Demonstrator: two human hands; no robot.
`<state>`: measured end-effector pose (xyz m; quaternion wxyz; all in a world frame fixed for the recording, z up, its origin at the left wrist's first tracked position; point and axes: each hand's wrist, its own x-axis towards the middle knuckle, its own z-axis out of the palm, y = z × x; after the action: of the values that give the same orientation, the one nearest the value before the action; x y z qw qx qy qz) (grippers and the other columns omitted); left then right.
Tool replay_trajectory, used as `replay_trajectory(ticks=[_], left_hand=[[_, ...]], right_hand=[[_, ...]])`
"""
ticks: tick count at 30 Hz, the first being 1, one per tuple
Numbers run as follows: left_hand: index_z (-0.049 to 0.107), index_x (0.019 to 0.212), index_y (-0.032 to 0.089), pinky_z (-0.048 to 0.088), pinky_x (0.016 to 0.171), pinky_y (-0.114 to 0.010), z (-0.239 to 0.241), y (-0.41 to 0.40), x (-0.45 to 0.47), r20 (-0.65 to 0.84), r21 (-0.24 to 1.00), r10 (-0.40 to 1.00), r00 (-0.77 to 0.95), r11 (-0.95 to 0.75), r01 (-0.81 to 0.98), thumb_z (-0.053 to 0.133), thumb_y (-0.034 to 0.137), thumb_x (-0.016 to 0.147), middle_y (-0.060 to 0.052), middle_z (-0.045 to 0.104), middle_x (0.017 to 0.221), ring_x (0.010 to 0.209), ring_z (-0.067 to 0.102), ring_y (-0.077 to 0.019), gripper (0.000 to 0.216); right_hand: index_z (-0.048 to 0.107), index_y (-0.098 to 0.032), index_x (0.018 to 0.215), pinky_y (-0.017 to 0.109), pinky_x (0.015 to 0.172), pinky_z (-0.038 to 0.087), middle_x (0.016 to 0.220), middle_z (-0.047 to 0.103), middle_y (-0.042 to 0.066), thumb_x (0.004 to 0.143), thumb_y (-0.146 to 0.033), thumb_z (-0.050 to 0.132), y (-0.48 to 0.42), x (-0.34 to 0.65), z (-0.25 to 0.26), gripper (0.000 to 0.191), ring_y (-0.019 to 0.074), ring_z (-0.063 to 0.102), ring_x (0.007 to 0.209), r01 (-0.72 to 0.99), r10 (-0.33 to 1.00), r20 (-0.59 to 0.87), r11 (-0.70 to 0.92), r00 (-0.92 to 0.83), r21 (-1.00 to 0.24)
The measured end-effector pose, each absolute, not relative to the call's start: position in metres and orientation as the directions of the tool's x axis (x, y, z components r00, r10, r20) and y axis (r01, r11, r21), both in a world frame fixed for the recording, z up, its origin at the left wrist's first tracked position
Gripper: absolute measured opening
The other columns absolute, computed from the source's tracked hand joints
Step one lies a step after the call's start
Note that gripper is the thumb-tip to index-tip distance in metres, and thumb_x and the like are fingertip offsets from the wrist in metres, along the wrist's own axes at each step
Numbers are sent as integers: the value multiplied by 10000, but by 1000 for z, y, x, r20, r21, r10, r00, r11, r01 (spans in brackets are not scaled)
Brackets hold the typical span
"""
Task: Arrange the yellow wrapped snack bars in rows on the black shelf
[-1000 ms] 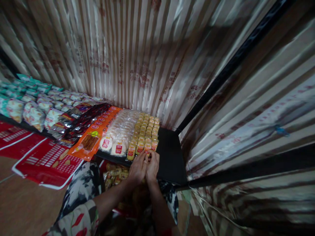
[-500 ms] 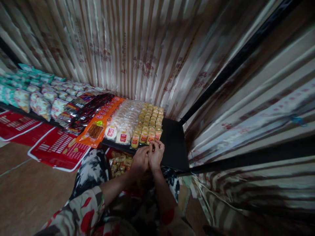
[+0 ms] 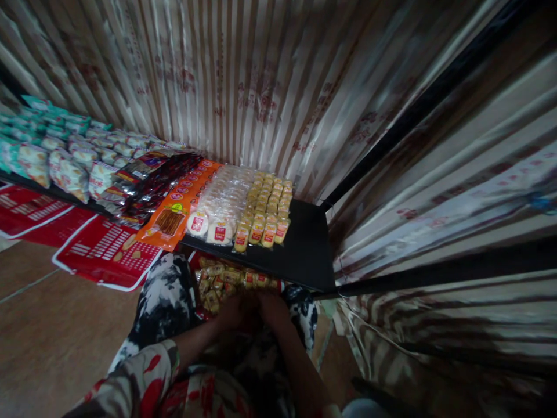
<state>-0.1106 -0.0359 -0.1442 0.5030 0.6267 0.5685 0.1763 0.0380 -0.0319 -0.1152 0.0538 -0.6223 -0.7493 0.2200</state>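
My left hand [image 3: 231, 311] and my right hand [image 3: 273, 306] are low in front of me, close together in deep shadow below the front edge of the black shelf [image 3: 304, 249]. They hover over a heap of small yellow snack packets [image 3: 226, 280] lying between my knees. Whether either hand holds a packet is hidden by the dark. On the shelf, rows of the same yellow packets [image 3: 266, 208] lie side by side, beside rows of round white cakes in clear wrap [image 3: 221, 203].
Further left on the shelf lie orange snack bags [image 3: 174, 216], dark red packets [image 3: 150, 183] and white and teal bags [image 3: 56, 157]. Red printed sheets [image 3: 104, 255] hang below the shelf. Striped curtain fabric [image 3: 261, 81] closes the back and right side.
Both hands have drawn back from the front row of yellow packets on the shelf and dropped down to the heap between my knees. The view has tilted so the shelf sits higher.
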Motion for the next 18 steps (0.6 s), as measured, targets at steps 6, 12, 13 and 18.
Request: replay_trajectory(ticks=[6,12,13,18], left_hand=[[626,906,191,442,821,-323,-142,-37,-97,-421,839,887,191,300,455,533,258,742,-82,683,917,904,613,-230,200],[593,899,162,439,806,-304,-130,-14,-113,-366,881,926,96,312,356,528,223,733,-60,655,873,883,596,-194,188],[583,908,157,448,772,-286,-126,-10,-115,-357,891,930,88,311,329,515,204,730,-48,647,850,841,598,-176,196],[524,1008,153,411,524,-191,-104,1,-120,-423,905,891,164,423,39,519,148,666,38,574,685,551,533,-88,341]], right_hand=[[691,-233,894,334,821,396,928,687,105,746,-56,445,-26,31,-118,338,232,612,879,937,948,-248,113,-201,-329],[681,-231,876,292,779,428,866,697,53,710,-131,519,-17,39,-107,253,197,617,839,865,950,-207,104,-232,-492],[680,-228,861,289,759,438,854,698,45,716,-157,521,-16,40,-104,226,193,621,822,835,954,-199,84,-225,-544],[665,-228,931,317,753,473,892,704,29,765,-320,514,-17,40,-89,242,188,640,820,552,974,-181,-77,-137,-830]])
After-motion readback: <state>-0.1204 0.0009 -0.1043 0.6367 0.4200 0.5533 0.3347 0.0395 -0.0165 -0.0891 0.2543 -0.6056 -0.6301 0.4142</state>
